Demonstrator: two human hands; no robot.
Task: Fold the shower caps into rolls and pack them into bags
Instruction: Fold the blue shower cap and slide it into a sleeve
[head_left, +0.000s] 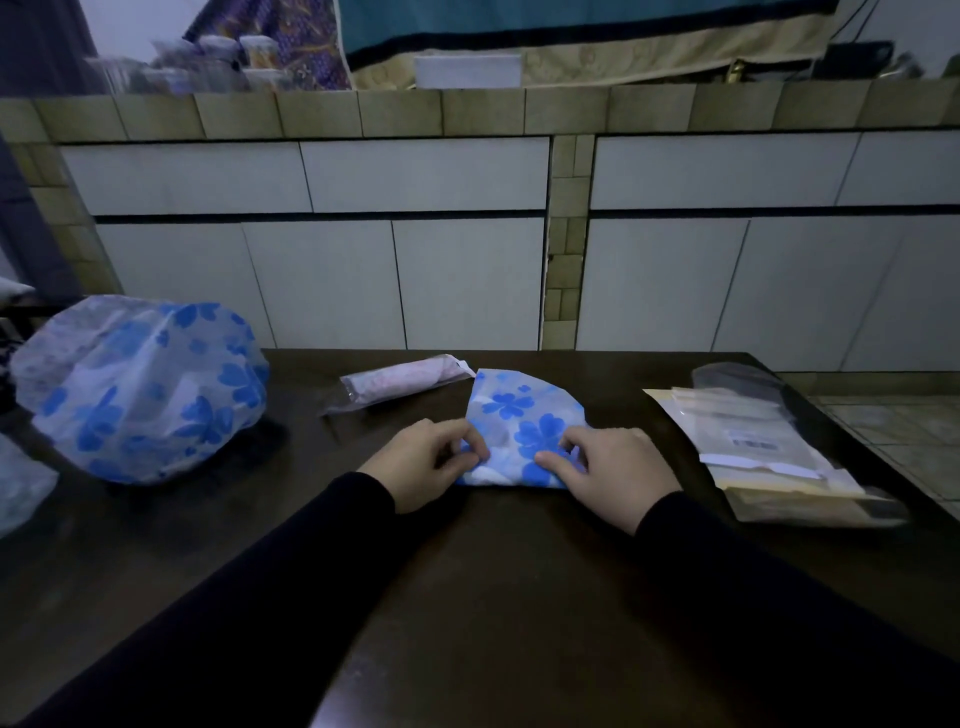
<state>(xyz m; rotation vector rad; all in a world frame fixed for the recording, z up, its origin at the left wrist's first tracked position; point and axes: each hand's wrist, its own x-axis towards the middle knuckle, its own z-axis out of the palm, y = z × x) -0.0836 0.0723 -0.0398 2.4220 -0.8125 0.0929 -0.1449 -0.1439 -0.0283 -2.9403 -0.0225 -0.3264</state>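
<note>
Head view: one pink roll already bagged (400, 387) at desk (493, 597) rear; blue-flowered shower cap (524, 431) flattened at centre, near edge pinched by left hand (423, 462) and right hand (613, 475), rolling barely begun; puffy unfolded caps (140, 387) left, clear flat bags (769, 457) right. Thin, glossy, crinkly plastic.

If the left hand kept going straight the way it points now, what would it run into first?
The left hand points right and slightly away, already pinching the folded blue-flowered shower cap. Pushing on, it would crumple that cap, then likely meet the right hand gripping the cap's other side. Depth is hard to judge.
</note>
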